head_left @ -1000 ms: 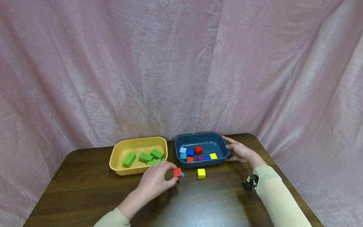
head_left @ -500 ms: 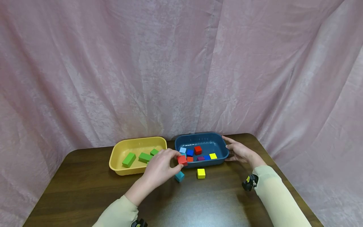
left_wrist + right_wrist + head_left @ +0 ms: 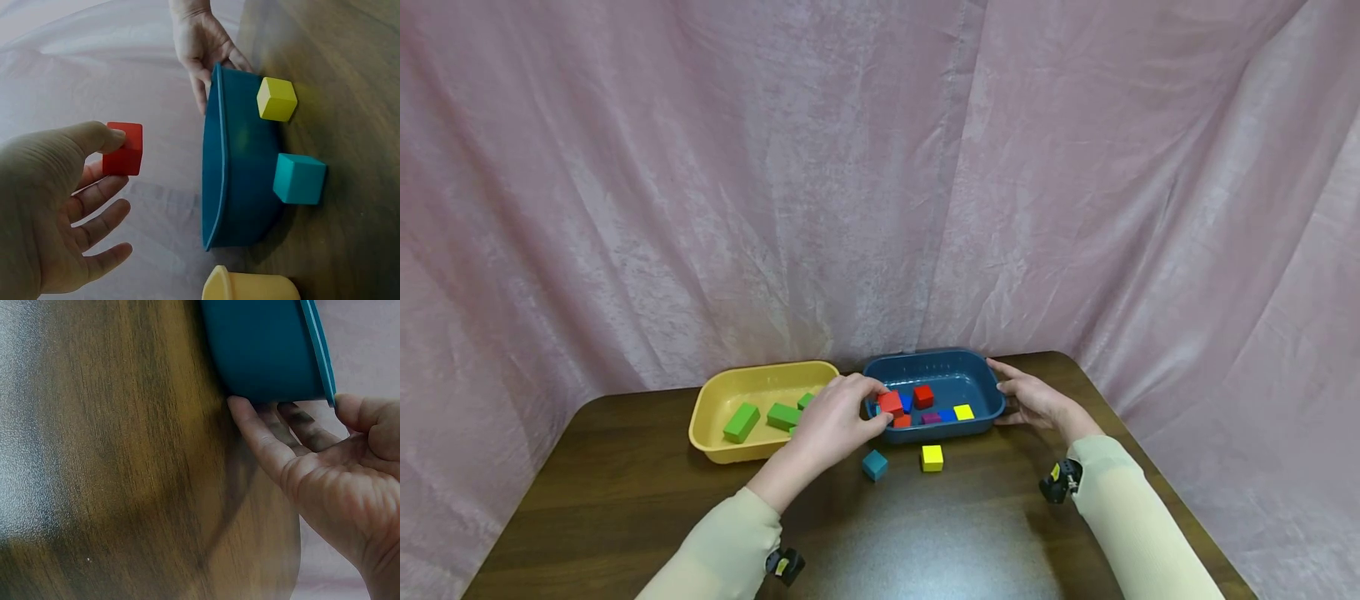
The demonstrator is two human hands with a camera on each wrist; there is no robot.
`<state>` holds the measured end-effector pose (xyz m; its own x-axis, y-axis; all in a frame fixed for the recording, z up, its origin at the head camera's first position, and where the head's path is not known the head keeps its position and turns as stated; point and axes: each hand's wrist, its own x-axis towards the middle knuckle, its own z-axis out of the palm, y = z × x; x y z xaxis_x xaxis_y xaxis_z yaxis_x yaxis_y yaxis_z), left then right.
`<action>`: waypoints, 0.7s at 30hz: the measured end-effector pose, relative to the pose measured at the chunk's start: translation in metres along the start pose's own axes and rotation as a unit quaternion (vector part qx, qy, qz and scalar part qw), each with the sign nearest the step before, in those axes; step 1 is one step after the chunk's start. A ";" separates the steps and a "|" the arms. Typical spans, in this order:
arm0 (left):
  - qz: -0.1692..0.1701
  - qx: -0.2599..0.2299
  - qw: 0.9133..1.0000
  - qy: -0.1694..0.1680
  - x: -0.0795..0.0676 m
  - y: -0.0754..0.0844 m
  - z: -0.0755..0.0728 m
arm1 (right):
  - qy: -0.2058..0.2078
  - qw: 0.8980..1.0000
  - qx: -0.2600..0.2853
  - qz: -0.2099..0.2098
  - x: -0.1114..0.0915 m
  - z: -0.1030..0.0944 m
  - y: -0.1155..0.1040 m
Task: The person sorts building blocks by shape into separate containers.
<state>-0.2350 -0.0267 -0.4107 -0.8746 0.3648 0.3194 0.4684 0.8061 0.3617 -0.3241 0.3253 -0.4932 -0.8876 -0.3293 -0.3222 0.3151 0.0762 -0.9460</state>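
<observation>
My left hand (image 3: 835, 423) pinches a red cube (image 3: 891, 404) between thumb and fingers, over the near left part of a dark blue tray (image 3: 964, 385). In the left wrist view the red cube (image 3: 128, 150) is above the tray's rim, apart from it. My right hand (image 3: 1036, 402) touches the tray's right end; the right wrist view shows its fingers extended against the tray wall (image 3: 269, 353), thumb by the rim. Inside the tray lie several cubes, including a dark red cube (image 3: 923, 396) and a yellow cube (image 3: 963, 412); my left hand hides some.
On the wooden table (image 3: 985, 533), a teal cube (image 3: 875, 466) and another yellow cube (image 3: 932, 458) lie in front of the blue tray. To its left stands a yellow tray (image 3: 718, 446) with several green blocks (image 3: 742, 422). A pink curtain (image 3: 880, 183) hangs behind.
My left hand has lifted the red cube from beside the teal cube and carried it up and forward over the blue tray. The right hand stays in place.
</observation>
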 end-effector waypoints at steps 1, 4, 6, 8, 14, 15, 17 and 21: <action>-0.001 0.000 1.000 -0.002 0.002 0.001 0.000 | 0.001 1.000 0.000 0.001 0.000 0.000 0.000; -0.001 0.000 1.000 -0.004 0.008 0.003 0.001 | 0.002 1.000 0.001 0.003 0.000 0.001 0.001; 0.003 -0.001 1.000 -0.004 0.012 0.004 0.001 | 0.003 1.000 0.002 0.002 0.000 0.001 0.001; 0.007 -0.003 1.000 -0.004 0.015 0.006 0.002 | 0.003 1.000 0.002 0.000 0.000 0.001 0.001; 0.007 -0.004 1.000 -0.004 0.023 0.009 0.005 | 0.005 1.000 0.003 -0.002 0.000 0.002 0.001; 0.007 -0.002 1.000 -0.005 0.025 0.009 0.006 | 0.005 1.000 0.002 -0.002 0.000 0.002 0.001; 0.005 0.000 1.000 -0.007 0.027 0.011 0.008 | 0.006 1.000 0.002 -0.001 -0.001 0.002 0.001; 0.002 0.005 1.000 -0.011 0.031 0.013 0.010 | 0.007 1.000 -0.002 0.000 -0.001 0.003 0.001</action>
<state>-0.2577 -0.0004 -0.4053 -0.8753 0.3782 0.3014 0.4706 0.8096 0.3508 -0.3220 0.3234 -0.4936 -0.8921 -0.3169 -0.3221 0.3131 0.0803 -0.9463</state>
